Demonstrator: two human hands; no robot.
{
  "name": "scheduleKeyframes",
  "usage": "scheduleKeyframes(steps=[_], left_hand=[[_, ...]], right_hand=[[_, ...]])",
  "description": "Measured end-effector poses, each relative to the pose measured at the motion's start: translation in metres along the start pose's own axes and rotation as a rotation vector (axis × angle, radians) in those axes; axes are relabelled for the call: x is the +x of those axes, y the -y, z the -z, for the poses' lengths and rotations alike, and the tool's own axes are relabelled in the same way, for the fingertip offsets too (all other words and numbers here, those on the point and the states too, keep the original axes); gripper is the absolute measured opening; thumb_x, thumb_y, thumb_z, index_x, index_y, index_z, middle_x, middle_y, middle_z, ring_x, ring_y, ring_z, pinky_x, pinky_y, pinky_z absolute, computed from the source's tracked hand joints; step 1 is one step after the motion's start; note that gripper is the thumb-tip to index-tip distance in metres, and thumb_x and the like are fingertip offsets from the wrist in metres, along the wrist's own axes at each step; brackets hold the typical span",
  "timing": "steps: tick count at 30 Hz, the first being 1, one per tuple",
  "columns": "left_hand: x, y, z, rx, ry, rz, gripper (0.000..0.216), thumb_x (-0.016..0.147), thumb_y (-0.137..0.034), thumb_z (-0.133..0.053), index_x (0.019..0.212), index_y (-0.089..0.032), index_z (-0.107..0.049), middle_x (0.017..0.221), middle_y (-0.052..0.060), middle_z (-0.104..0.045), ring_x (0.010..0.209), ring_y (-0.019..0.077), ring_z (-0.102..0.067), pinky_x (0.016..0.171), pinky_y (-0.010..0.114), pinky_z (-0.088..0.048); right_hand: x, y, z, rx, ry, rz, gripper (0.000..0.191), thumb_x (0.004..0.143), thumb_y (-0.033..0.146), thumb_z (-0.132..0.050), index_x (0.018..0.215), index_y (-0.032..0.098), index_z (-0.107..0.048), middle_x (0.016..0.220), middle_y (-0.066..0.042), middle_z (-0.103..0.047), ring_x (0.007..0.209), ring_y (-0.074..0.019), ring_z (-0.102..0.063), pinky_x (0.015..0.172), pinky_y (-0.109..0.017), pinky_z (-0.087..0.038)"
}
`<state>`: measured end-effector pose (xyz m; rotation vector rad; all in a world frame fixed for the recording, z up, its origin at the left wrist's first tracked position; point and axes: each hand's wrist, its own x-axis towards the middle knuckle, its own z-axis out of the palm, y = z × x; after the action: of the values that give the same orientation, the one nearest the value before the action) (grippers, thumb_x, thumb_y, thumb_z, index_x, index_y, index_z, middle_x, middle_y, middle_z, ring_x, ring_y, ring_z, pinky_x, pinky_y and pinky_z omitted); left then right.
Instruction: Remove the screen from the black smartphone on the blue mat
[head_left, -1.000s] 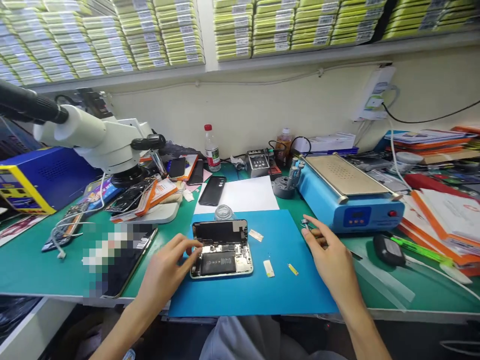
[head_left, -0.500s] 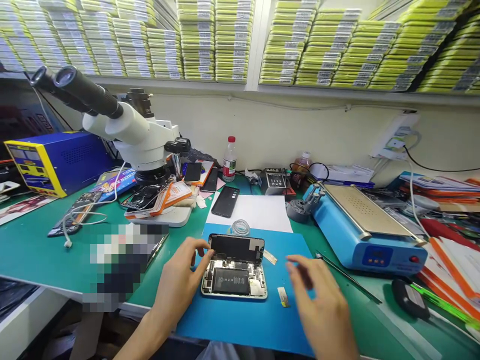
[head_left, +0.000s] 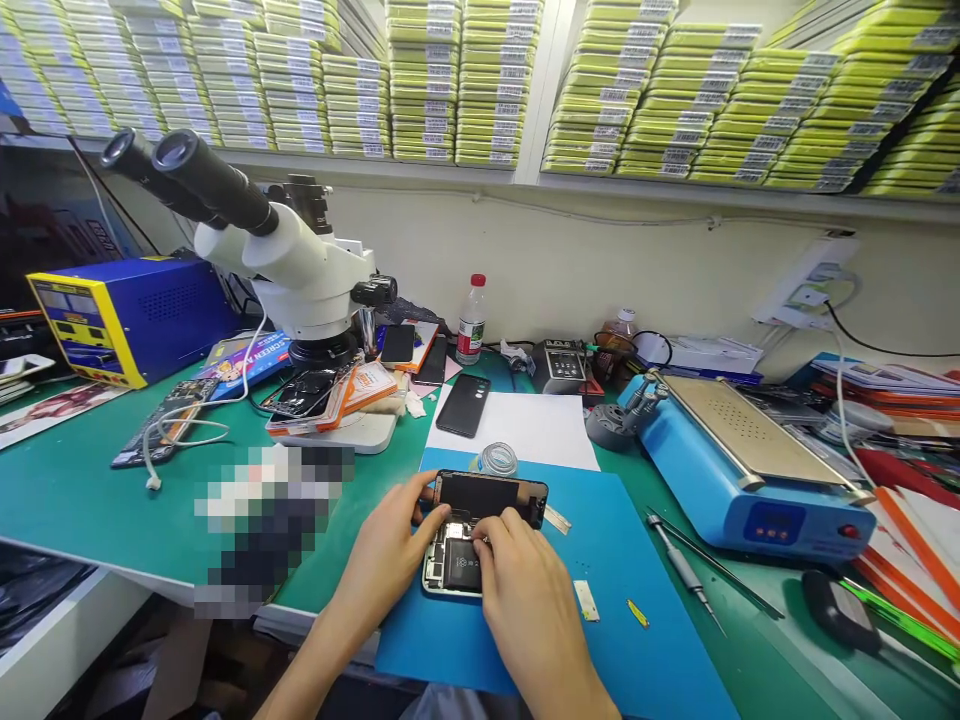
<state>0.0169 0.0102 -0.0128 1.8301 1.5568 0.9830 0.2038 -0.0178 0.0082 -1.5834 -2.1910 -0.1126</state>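
Observation:
An opened smartphone (head_left: 433, 572) lies on the blue mat, its battery and inner parts bared. Its screen panel (head_left: 487, 492) is tilted up along the far edge. My left hand (head_left: 390, 545) grips the panel's left end between thumb and fingers. Over the phone's inside, right of centre, my right hand (head_left: 529, 590) has its fingers drawn together in a pinch; what is between the fingertips, if anything, is hidden. This hand covers the right part of the phone and part of the battery (head_left: 459, 566).
On the blue mat (head_left: 615, 540) lie small strips (head_left: 586, 600) and a yellow piece (head_left: 637, 612). A screwdriver (head_left: 686, 575) lies to the right, near a blue heating plate (head_left: 750, 500). A microscope (head_left: 277, 270) stands left. Behind the phone are a clear roll (head_left: 495, 459) and black phone back (head_left: 463, 405).
My right hand has moved left from the mat onto the phone's inside. My left hand has closed on the screen panel. A yellow piece and the screwdriver are now uncovered; the view has shifted slightly.

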Motion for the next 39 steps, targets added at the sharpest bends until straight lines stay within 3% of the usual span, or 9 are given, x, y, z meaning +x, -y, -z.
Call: scheduleKeyframes(steps=[8,25,34,39], left_hand=[[0.000,-0.002,0.001,0.013,0.011,-0.034,0.020,0.106,-0.036,-0.055,0.114,-0.027,-0.071,0.101,0.005,-0.075,0.097,0.0282,-0.069,0.084,0.038,-0.053],[0.001,-0.001,0.002,0.008,0.034,-0.022,0.022,0.105,-0.034,-0.055,0.119,-0.026,-0.070,0.105,0.006,-0.075,0.099,0.0272,-0.068,0.087,0.039,-0.053],[0.000,-0.002,0.002,0.064,0.029,-0.036,0.023,0.100,-0.027,-0.061,0.122,-0.027,-0.068,0.097,0.003,-0.071,0.092,0.0259,-0.067,0.080,0.036,-0.052],[-0.001,-0.004,0.002,0.093,0.020,-0.044,0.022,0.101,-0.024,-0.061,0.122,-0.026,-0.067,0.096,0.003,-0.069,0.092,0.0263,-0.067,0.080,0.035,-0.051]], right_hand=[[0.008,0.003,-0.002,-0.079,0.066,-0.041,0.027,0.089,-0.002,-0.058,0.087,0.024,-0.062,0.083,0.000,-0.069,0.066,-0.0198,-0.065,0.060,-0.033,-0.034],[0.008,-0.009,-0.001,-0.096,0.053,0.027,0.023,0.099,0.003,-0.054,0.091,0.024,-0.060,0.087,0.000,-0.067,0.070,-0.0181,-0.066,0.061,-0.030,-0.039],[0.011,0.005,-0.004,-0.289,0.118,0.087,0.041,0.072,-0.008,-0.058,0.097,0.024,-0.058,0.089,-0.005,-0.067,0.078,-0.0258,-0.067,0.068,-0.036,-0.044],[0.014,0.015,-0.002,-0.383,0.158,0.080,0.038,0.071,-0.006,-0.058,0.095,0.023,-0.056,0.088,-0.007,-0.067,0.079,-0.0283,-0.067,0.068,-0.038,-0.045]])
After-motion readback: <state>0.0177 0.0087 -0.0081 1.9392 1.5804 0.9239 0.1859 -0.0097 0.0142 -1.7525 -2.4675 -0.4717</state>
